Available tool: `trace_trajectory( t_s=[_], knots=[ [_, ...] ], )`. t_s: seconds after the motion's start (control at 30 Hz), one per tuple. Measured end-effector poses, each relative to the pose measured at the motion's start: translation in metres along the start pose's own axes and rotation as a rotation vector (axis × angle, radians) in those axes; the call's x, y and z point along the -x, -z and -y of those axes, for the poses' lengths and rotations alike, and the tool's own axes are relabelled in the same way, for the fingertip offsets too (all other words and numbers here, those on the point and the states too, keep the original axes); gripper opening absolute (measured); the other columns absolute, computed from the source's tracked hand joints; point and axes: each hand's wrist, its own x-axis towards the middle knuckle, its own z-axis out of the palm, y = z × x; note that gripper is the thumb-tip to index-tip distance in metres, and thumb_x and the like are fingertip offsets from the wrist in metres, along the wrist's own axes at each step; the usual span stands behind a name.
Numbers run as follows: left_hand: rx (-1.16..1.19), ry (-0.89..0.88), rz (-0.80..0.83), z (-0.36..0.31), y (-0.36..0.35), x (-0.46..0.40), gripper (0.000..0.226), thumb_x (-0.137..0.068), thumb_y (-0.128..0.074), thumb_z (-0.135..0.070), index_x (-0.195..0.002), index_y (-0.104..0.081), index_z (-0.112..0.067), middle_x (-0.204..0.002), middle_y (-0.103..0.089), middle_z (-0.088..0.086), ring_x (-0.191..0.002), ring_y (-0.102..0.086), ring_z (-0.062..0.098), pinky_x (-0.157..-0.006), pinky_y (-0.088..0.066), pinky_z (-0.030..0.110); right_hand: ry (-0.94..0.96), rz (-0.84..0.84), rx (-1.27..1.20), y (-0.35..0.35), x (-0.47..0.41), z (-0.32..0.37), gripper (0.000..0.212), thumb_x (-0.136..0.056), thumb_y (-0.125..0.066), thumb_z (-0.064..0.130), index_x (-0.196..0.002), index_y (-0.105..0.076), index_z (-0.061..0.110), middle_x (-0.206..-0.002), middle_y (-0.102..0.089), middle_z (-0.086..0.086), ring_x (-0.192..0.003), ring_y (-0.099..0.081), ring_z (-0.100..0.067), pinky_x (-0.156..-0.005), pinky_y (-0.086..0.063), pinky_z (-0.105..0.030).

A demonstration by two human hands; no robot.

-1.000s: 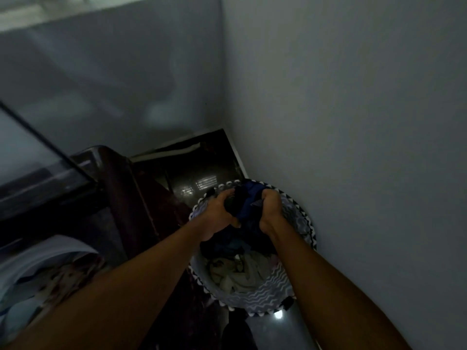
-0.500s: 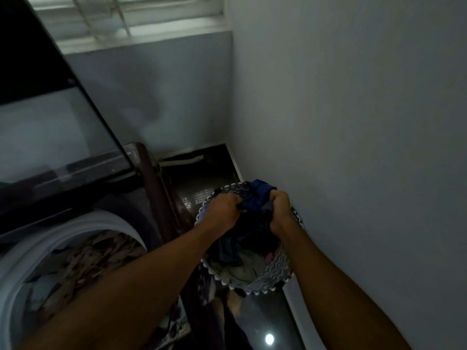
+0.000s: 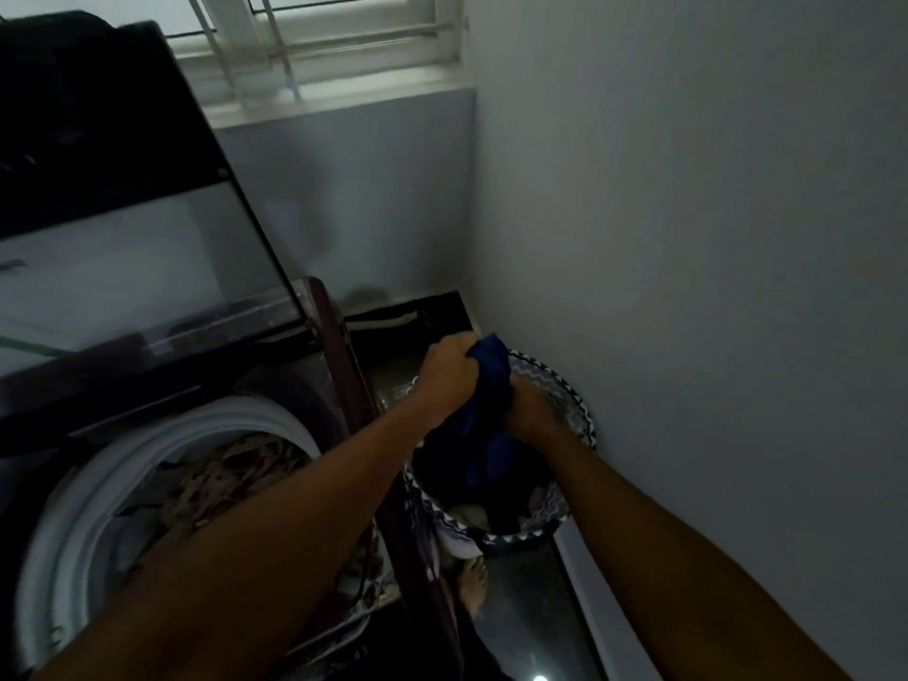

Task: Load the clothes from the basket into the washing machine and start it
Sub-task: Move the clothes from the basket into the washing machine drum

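Observation:
A round laundry basket (image 3: 572,390) with a zigzag-patterned rim stands on the floor in the corner, against the right wall. Above it hangs a dark blue garment (image 3: 484,420), bunched and partly lifted out. My left hand (image 3: 449,373) grips its top and my right hand (image 3: 530,410) grips it lower down. Pale clothes (image 3: 469,516) lie deeper in the basket. To the left stands the top-loading washing machine (image 3: 162,449), its white drum ring exposed, with patterned clothes (image 3: 236,469) inside. Its lid (image 3: 123,267) is raised.
The grey wall (image 3: 688,287) runs close along the right. A barred window (image 3: 314,46) sits above the back wall. The floor (image 3: 521,607) between machine and wall is dark and glossy, and a bare foot (image 3: 474,582) shows below the basket.
Both hands have lifted the blue garment higher out of the basket. The view has tilted up, so more of the window, the lid and the drum shows.

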Motion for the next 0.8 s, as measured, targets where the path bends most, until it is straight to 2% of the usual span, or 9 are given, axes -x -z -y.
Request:
trace_trajectory(
  t_s=[0.07,0.13,0.23,0.3,0.47,0.57,0.67,0.73,0.8],
  knots=[
    [0.036,-0.071,-0.026,-0.007,0.017,0.0,0.031,-0.084,-0.042,0.007,-0.101,-0.067,-0.001,-0.101,-0.068,0.018,-0.093,-0.063,0.029,-0.079,-0.053,0.038,-0.019,-0.111,-0.046,0.006,-0.004,0.007,0.023,-0.097,-0.05,0.025,-0.086,-0.063,0.009,-0.1,-0.069,-0.021,-0.086,-0.064,-0.031,-0.072,-0.048,-0.035],
    [-0.002,-0.114,-0.017,-0.008,0.031,-0.001,0.031,-0.085,-0.046,0.006,-0.104,-0.068,-0.004,-0.1,-0.068,0.015,-0.091,-0.063,0.026,-0.075,-0.052,0.034,0.001,-0.205,-0.06,0.019,-0.006,0.016,0.038,-0.096,-0.042,0.02,-0.058,-0.042,0.014,-0.089,-0.068,-0.025,-0.071,-0.058,-0.026,-0.061,-0.039,-0.033],
    [0.01,-0.084,0.046,0.001,0.035,0.001,0.03,-0.08,-0.064,-0.001,-0.109,-0.063,-0.008,-0.103,-0.066,0.01,-0.094,-0.062,0.023,-0.077,-0.049,0.031,0.002,-0.303,-0.024,0.036,-0.004,0.032,0.039,-0.093,-0.044,0.003,-0.056,-0.039,0.012,-0.087,-0.068,-0.025,-0.069,-0.057,-0.027,-0.059,-0.037,-0.031],
    [-0.024,0.003,0.126,0.012,0.031,0.005,0.052,-0.07,-0.078,-0.005,-0.117,-0.057,-0.007,-0.112,-0.063,0.011,-0.103,-0.061,0.026,-0.084,-0.054,0.039,-0.05,-0.368,-0.111,0.045,-0.005,0.043,0.027,-0.088,-0.045,0.002,-0.063,-0.053,0.008,-0.081,-0.068,-0.022,-0.07,-0.061,-0.031,-0.059,-0.042,-0.034],
    [0.294,0.105,0.278,0.025,0.014,0.025,0.113,-0.059,-0.093,-0.027,-0.15,-0.026,-0.025,-0.137,-0.048,-0.006,-0.125,-0.05,0.015,-0.103,-0.047,0.039,0.004,-0.459,-0.466,0.077,-0.004,0.087,0.037,-0.083,-0.045,-0.001,-0.052,-0.043,0.017,-0.057,-0.051,-0.003,-0.055,-0.049,-0.016,-0.048,-0.032,-0.027],
    [0.408,0.137,0.231,0.0,0.008,0.021,0.076,-0.076,-0.082,-0.028,-0.14,-0.041,-0.022,-0.124,-0.058,-0.002,-0.112,-0.059,0.018,-0.092,-0.054,0.041,0.114,-0.452,-0.664,0.083,0.0,0.108,0.043,-0.085,-0.046,-0.001,-0.05,-0.035,0.021,-0.051,-0.042,0.001,-0.05,-0.039,-0.012,-0.049,-0.026,-0.027],
    [0.255,0.119,0.167,-0.024,0.016,0.018,0.009,-0.095,-0.058,-0.017,-0.101,-0.061,-0.01,-0.088,-0.06,0.004,-0.076,-0.06,0.013,-0.059,-0.052,0.014,0.108,-0.41,-0.818,0.083,0.002,0.107,0.043,-0.088,-0.047,0.0,-0.054,-0.035,0.023,-0.052,-0.043,0.0,-0.051,-0.04,-0.013,-0.051,-0.029,-0.025],
    [0.223,0.031,0.045,-0.024,0.023,0.02,0.024,-0.098,-0.052,-0.012,-0.074,-0.054,-0.014,-0.071,-0.054,0.001,-0.062,-0.05,0.007,-0.044,-0.039,0.008,0.086,-0.411,-0.871,0.086,0.0,0.095,0.034,-0.089,-0.054,0.008,-0.058,-0.044,0.019,-0.06,-0.053,-0.002,-0.059,-0.049,-0.016,-0.055,-0.038,-0.026],
    [0.257,-0.001,-0.082,-0.019,0.033,0.022,0.024,-0.098,-0.05,-0.009,-0.076,-0.057,-0.011,-0.074,-0.058,0.002,-0.064,-0.053,0.009,-0.046,-0.039,0.009,0.052,-0.377,-0.844,0.087,-0.003,0.077,0.007,-0.087,-0.062,0.018,-0.081,-0.06,0.017,-0.082,-0.064,-0.004,-0.075,-0.059,-0.019,-0.058,-0.046,-0.025]
  ],
)
